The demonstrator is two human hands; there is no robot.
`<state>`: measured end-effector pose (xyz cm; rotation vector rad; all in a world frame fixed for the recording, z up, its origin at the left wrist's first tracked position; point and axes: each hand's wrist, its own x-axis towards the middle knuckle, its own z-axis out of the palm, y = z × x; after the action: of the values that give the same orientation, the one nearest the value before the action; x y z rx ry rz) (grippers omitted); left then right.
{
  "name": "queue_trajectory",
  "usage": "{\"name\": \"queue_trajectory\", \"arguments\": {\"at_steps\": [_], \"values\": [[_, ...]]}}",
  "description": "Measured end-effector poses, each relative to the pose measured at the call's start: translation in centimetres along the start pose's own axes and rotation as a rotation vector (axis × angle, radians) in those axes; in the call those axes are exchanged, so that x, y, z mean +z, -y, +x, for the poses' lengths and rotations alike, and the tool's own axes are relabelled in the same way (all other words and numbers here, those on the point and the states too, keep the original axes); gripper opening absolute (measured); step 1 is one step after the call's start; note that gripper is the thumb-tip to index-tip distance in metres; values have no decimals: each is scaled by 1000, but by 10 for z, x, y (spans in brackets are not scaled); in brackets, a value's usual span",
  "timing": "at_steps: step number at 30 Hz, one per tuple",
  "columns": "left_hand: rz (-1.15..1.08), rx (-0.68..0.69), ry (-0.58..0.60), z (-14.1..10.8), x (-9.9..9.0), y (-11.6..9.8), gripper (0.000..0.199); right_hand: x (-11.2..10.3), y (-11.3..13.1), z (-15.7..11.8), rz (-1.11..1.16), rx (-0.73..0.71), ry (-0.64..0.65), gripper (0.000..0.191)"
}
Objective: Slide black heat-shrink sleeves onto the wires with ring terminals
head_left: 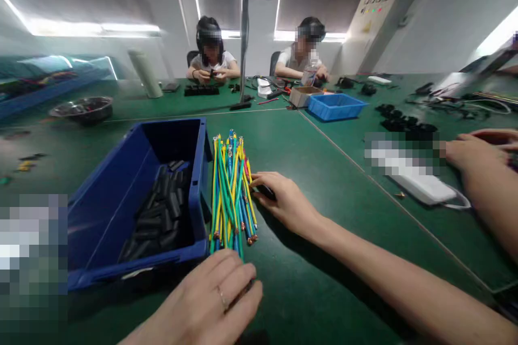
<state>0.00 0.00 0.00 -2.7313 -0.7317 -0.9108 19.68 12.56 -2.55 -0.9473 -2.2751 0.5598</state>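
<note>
A bundle of yellow-green, blue and red cables (pixel 232 188) with bare copper ends lies along the right side of a blue bin (pixel 197 188). Inside the bin are many short black tubes (pixel 162 205). My right hand (pixel 285 199) rests at the bundle's right edge. A small black piece (pixel 265 191) shows between its thumb and fingers; its kind is unclear. In the foreground, my left hand (pixel 214 296), with a ring, is curled at the near end of the cables. Something dark shows under its fingers, mostly hidden.
A white power strip (pixel 413 172) and another person's arm (pixel 485 178) are on the right. Farther back stand a light blue tray (pixel 336 107), a cardboard box (pixel 302 96), a metal bowl (pixel 83 109) and a pole (pixel 244 32). Two people sit across the green table (pixel 324 172).
</note>
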Motion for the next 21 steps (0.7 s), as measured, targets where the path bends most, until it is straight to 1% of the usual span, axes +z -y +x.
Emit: {"name": "queue_trajectory", "arguments": {"at_steps": [3, 4, 7, 10, 14, 21], "values": [[-37, 16, -46, -2, 1, 3, 39, -1, 4, -1, 8, 3, 0, 19], [-52, 21, -78, -2, 2, 4, 39, -2, 5, -1, 10, 5, 1, 20], [-96, -10, -19, -3, 3, 5, 37, -2, 5, -1, 10, 15, 5, 21], [-123, -8, -45, -2, 3, 6, 38, -1, 4, -1, 9, 25, 15, 21], [-135, -20, 30, -2, 1, 8, 36, 0, 5, -1, 9, 33, 21, 18], [-130, -21, 46, 0, 0, 8, 39, 0, 8, -2, -3, 51, 10, 14]]}}
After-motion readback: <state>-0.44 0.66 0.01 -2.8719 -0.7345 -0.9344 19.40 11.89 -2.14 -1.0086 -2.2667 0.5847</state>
